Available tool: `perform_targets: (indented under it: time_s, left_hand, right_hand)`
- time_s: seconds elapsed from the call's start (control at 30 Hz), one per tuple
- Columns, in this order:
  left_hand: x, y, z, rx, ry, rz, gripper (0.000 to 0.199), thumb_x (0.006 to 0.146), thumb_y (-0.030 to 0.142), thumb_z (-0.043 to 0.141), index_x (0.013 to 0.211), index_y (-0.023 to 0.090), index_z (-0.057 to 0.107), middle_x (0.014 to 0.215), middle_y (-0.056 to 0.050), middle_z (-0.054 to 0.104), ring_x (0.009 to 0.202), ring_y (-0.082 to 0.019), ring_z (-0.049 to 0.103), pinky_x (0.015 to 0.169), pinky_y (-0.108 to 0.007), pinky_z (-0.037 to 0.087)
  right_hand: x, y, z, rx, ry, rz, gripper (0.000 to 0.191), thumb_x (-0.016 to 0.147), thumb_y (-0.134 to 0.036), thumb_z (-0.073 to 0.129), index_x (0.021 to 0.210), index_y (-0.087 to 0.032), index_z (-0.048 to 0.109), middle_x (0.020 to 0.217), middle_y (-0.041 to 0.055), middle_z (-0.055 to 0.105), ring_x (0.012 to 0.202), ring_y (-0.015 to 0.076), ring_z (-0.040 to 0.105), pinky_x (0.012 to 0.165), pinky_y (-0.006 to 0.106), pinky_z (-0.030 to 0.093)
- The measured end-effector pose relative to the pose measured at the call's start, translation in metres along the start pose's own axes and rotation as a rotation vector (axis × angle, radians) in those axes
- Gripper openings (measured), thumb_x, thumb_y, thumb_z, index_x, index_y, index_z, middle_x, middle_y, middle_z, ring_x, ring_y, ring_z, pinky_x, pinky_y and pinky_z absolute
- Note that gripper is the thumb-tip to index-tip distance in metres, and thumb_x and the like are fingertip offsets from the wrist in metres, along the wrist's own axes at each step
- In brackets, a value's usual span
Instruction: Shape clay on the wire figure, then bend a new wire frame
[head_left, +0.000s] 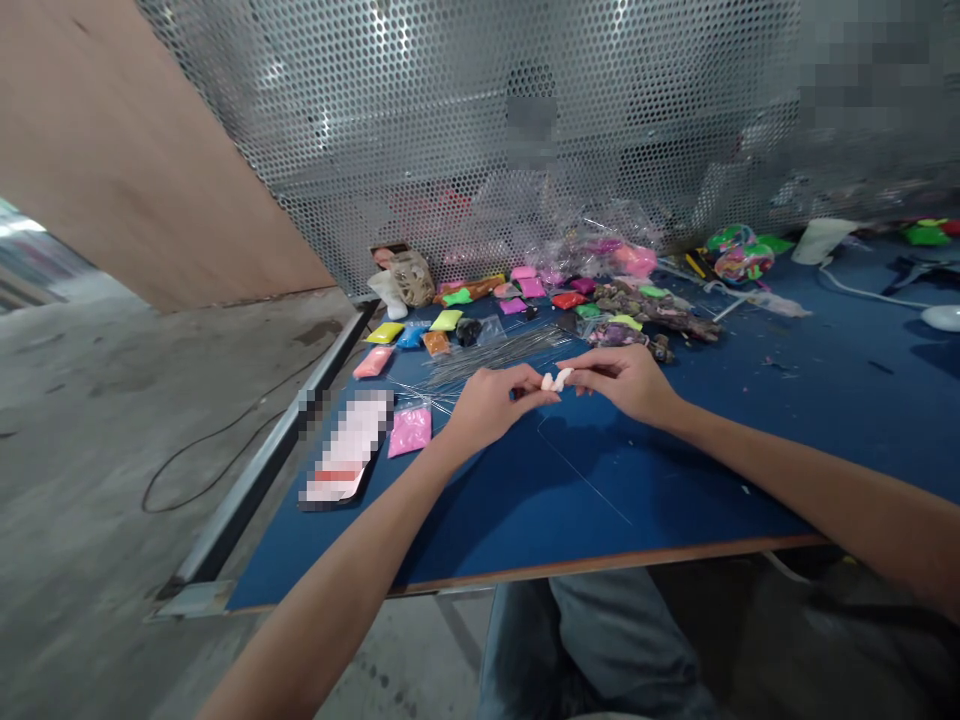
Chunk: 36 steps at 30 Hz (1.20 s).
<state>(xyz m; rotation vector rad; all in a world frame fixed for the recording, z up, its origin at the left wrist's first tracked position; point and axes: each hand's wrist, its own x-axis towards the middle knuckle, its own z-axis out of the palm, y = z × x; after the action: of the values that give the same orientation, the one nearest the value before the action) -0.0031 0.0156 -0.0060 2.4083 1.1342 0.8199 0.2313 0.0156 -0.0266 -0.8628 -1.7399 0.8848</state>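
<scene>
Together, the left hand [489, 408] and the right hand [628, 382] pinch opposite ends of a small pale lump [556, 381], thumbs and fingers drawn nearly together, over the blue counter [690, 490]. Thin wires [495, 355] lie just beyond the left hand, a pink packet [410, 431] lies to its left, and a single fine strand [586, 474] stretches across the near side.

one cam, head-worn: looks fwd & down over bench [750, 430] from wearer's side, above own legs [607, 640]. v. wide angle. l grip [487, 405] & r grip [630, 380] approx. mid-frame, fairly close; mesh panel [450, 120] across top, farther off; floor [90, 450] at l edge. single view, so no overlap w/ another.
</scene>
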Motion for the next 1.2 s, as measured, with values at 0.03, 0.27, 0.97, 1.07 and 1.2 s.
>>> perform_targets:
  time_s: [0.03, 0.27, 0.97, 1.07, 1.2]
  left_hand:
    - [0.000, 0.000, 0.000, 0.053, 0.009, 0.025, 0.035, 0.090, 0.054, 0.067, 0.083, 0.019, 0.068, 0.073, 0.002, 0.071, 0.063, -0.011, 0.060, 0.062, -0.023, 0.039]
    - [-0.002, 0.004, 0.000, 0.233, 0.040, 0.133, 0.041, 0.094, 0.059, 0.059, 0.080, 0.020, 0.066, 0.069, 0.002, 0.068, 0.062, -0.012, 0.058, 0.062, -0.024, 0.035]
    - [0.000, 0.014, -0.002, 0.404, -0.064, 0.021, 0.046, 0.094, 0.067, 0.053, 0.096, 0.022, 0.062, 0.085, -0.001, 0.073, 0.073, -0.017, 0.067, 0.059, -0.027, 0.034]
    - [-0.001, 0.015, 0.002, 0.507, -0.144, 0.066, 0.045, 0.101, 0.059, 0.042, 0.098, 0.020, 0.062, 0.091, -0.006, 0.074, 0.080, -0.022, 0.069, 0.060, -0.028, 0.037]
    - [-0.004, 0.017, 0.007, 0.579, -0.147, 0.089, 0.048, 0.104, 0.055, 0.034, 0.099, 0.018, 0.065, 0.088, -0.010, 0.074, 0.078, -0.024, 0.069, 0.063, -0.029, 0.040]
  right_hand:
    - [0.000, 0.000, 0.001, -0.019, 0.014, 0.007, 0.026, 0.085, -0.040, 0.076, 0.102, -0.021, 0.080, 0.079, 0.0031, 0.076, 0.065, 0.0146, 0.067, 0.062, 0.030, 0.053]
    - [-0.003, -0.003, 0.007, -0.040, 0.032, -0.002, 0.024, 0.086, -0.042, 0.075, 0.092, -0.020, 0.080, 0.074, 0.0032, 0.074, 0.061, 0.0152, 0.067, 0.060, 0.029, 0.055]
    - [-0.002, -0.006, 0.012, -0.039, -0.142, 0.026, 0.023, 0.091, -0.041, 0.066, 0.094, -0.020, 0.075, 0.089, 0.0036, 0.074, 0.077, 0.0183, 0.066, 0.073, 0.032, 0.053]
    - [-0.003, -0.005, 0.013, -0.062, -0.138, 0.018, 0.026, 0.092, -0.043, 0.066, 0.091, -0.020, 0.075, 0.082, 0.0030, 0.073, 0.072, 0.0175, 0.064, 0.067, 0.030, 0.052]
    - [-0.005, -0.004, 0.015, -0.068, -0.112, 0.022, 0.029, 0.093, -0.047, 0.064, 0.094, -0.020, 0.075, 0.076, 0.0022, 0.071, 0.067, 0.0173, 0.065, 0.063, 0.030, 0.053]
